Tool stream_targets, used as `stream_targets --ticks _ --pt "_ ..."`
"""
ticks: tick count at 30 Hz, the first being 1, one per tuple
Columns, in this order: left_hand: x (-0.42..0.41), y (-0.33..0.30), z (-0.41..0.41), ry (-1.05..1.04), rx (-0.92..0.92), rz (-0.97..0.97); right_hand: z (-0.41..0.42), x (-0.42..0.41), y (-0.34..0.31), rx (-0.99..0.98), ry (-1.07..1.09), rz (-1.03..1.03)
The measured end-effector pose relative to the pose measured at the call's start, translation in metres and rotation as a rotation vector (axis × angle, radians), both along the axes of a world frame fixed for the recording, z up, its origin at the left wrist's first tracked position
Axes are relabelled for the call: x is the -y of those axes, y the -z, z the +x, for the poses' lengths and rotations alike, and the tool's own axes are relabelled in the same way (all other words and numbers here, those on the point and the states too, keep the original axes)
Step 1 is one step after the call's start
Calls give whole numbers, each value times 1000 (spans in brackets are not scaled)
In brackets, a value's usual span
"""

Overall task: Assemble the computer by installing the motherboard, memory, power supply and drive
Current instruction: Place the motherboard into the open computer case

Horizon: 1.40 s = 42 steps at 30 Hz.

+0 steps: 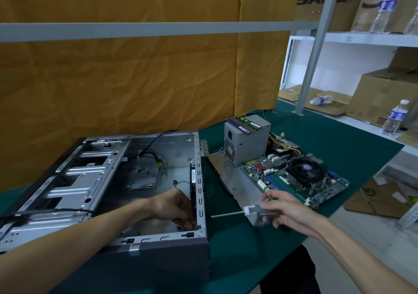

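An open grey computer case (108,180) lies on its side on the green mat. Inside its right wall stands a black fan (193,180); my left hand (175,208) reaches into the case and grips the fan's lower end. My right hand (281,210) holds a screwdriver (230,214) by its clear handle, with the shaft pointing left at the case's right wall. To the right lie the motherboard (294,178) with its black cooler, and the grey power supply (245,142) standing upright with memory sticks (245,122) on top.
A metal side panel (228,180) lies under the power supply and motherboard. Yellow cloth hangs behind the table. White shelves at right hold cardboard boxes (384,99) and water bottles (395,117). More cardboard (375,201) lies on the floor at right.
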<state>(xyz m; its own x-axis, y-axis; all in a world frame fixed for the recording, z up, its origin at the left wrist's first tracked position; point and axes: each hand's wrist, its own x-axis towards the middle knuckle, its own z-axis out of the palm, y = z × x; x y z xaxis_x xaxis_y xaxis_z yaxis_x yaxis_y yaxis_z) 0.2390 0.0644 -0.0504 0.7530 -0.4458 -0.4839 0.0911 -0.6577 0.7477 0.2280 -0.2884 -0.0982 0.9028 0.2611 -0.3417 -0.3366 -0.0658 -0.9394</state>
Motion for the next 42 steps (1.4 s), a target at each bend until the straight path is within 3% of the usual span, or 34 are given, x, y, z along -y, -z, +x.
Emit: stream_targets --ticks 2,6,10,14,18,22,26,30,35,39,42 --pt "0 1 0 -11 -5 -8 -4 -3 3 16 -23 -126" --pt "0 1 -1 -12 -19 -16 -9 1 3 -13 -6 56" --pt "0 0 -1 -15 -16 -6 -12 -3 5 -17 -27 -46" --pt "1 -2 -3 -6 -13 -1 -13 -1 1 -23 9 111" --pt "3 -4 -3 -17 -30 -21 -10 -5 6 13 -20 -104" --pt "4 -6 -4 -31 -42 -35 -9 1 3 1 -19 37" --pt "4 -6 -5 -19 -34 -37 -8 0 7 -14 -51 -68" --pt "6 -7 -5 -15 -36 -38 -8 6 6 -52 -83 99" --pt "6 -9 -6 -10 -23 -34 -8 1 4 -52 -95 -84" --pt "7 -10 -7 -1 -6 -22 -8 3 1 -62 -17 221" --pt "8 -11 -8 3 -15 -23 -8 -1 3 -1 5 6"
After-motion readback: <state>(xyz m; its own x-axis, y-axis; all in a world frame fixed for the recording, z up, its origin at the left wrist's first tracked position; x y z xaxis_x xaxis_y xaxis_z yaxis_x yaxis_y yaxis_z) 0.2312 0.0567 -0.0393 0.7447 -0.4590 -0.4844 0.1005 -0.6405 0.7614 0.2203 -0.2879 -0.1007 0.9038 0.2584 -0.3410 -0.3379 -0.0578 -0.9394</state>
